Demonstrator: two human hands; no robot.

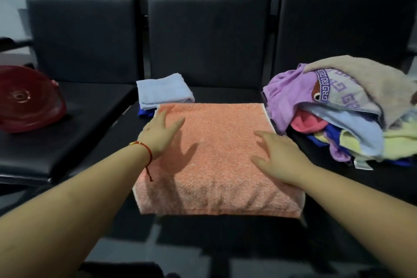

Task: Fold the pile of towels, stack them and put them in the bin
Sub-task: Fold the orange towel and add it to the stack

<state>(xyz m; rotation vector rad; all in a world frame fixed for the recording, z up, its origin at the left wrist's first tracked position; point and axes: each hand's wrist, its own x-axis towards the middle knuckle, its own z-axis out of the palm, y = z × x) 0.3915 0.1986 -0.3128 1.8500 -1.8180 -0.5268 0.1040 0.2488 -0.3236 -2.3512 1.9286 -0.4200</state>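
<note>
An orange towel (216, 165) lies folded flat on the middle black seat, its near edge hanging over the front. My left hand (161, 133) rests flat on its far left part, fingers spread. My right hand (282, 156) presses flat on its right side, fingers apart. Behind the orange towel sits a folded light blue towel (163, 91) on top of a blue one (144, 112). A loose pile of unfolded towels (352, 115), purple, beige, pink, yellow and blue, fills the right seat. The red bin (29, 101) lies on the left seat.
Three black padded seats (56, 142) with tall backrests (207, 36) stand in a row. Gaps run between the seats. The floor shows below the front edge.
</note>
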